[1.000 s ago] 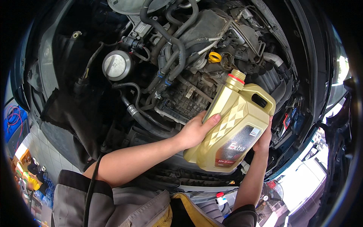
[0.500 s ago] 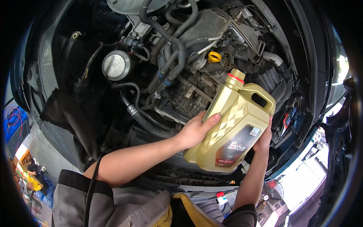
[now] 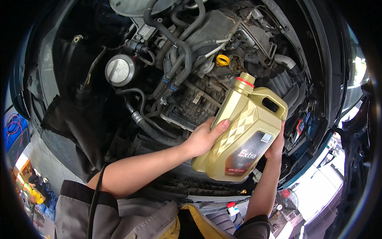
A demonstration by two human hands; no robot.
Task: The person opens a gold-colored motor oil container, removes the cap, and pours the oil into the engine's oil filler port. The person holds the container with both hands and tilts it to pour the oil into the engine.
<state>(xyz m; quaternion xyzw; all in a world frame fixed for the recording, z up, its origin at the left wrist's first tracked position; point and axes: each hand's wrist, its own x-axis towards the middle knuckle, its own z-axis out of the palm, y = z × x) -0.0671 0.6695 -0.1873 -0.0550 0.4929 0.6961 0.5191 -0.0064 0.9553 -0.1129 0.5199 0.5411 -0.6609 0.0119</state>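
Note:
A gold plastic oil jug [image 3: 238, 131] is held tilted over the engine bay, its uncapped neck with a red ring pointing away from me. My left hand [image 3: 207, 137] is closed round its left side, thumb on the front. On the right side my right hand [image 3: 275, 144] supports the jug, its fingers mostly hidden behind it. The neck lies close in view to a round opening [image 3: 236, 63] on the engine. I cannot tell whether oil flows. Beside that opening is a yellow ring-shaped part [image 3: 223, 60].
Black hoses [image 3: 184, 47] cross the engine, and a silver round cap [image 3: 119, 70] sits to the left. The front body edge [image 3: 215, 198] runs between me and the engine. A dark cable [image 3: 96, 195] hangs by my left sleeve. A fan [image 3: 287, 200] stands at lower right.
The whole view has shifted very slightly to the left. Both hands keep their grip on the jug, and its tilt looks the same.

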